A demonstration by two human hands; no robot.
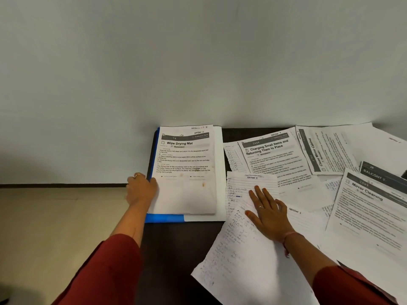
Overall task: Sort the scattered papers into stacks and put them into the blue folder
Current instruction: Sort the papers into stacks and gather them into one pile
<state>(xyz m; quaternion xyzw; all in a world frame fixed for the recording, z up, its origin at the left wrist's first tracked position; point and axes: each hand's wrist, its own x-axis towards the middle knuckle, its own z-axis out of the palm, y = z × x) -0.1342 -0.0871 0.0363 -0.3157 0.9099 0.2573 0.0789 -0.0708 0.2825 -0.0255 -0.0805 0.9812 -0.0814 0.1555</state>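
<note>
The blue folder [164, 217] lies on the dark table at its left end, with a neat stack of printed papers [187, 172] on top, headed "Wipe Drying Mat". My left hand [142, 191] grips the left edge of the folder and stack, fingers curled round it. To the right, my right hand [269, 213] rests flat with straight fingers on a handwritten lined sheet [240, 249]. More scattered printed sheets [275, 157] lie beyond and to the right of it.
The dark table [182, 249] butts against a pale wall. Its left edge runs just beside the folder, with beige floor [55, 216] beyond. Overlapping sheets such as "Mirror Cleaning" [370, 212] and "Close Mirror Cabinet" [326, 150] cover the right side.
</note>
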